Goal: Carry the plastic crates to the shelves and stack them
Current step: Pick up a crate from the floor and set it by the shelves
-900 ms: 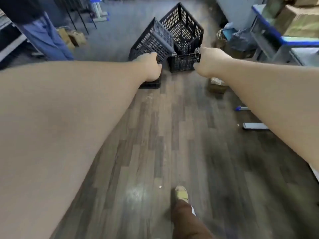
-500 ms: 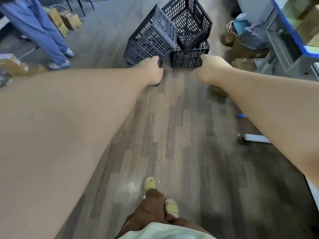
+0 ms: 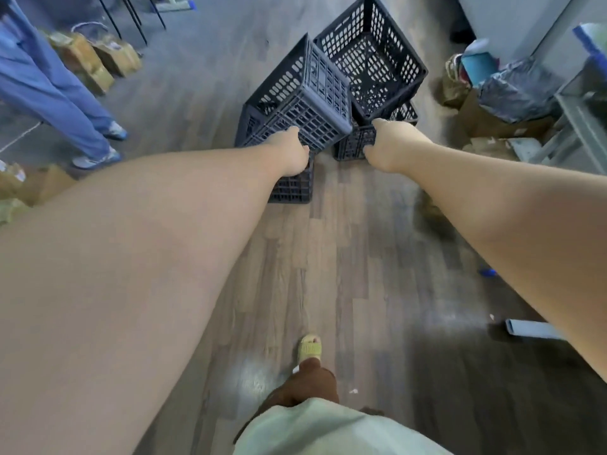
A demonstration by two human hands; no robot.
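Left hand (image 3: 290,152) and right hand (image 3: 389,147) were held out at tilted plastic crates (image 3: 308,93) on floor (image 3: 345,257), fingers hidden behind knuckles, grip impossible to tell

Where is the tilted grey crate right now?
In the head view the tilted grey crate sits upper centre, left of the open-topped black crate, with the left hand at its near lower edge.

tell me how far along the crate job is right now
Done: nothing visible; the crates sit heaped on the floor, none seen on a shelf. In hand: the left hand and right hand are at the heap's near edge, grip hidden. Left: lifting, carrying and stacking all of them.
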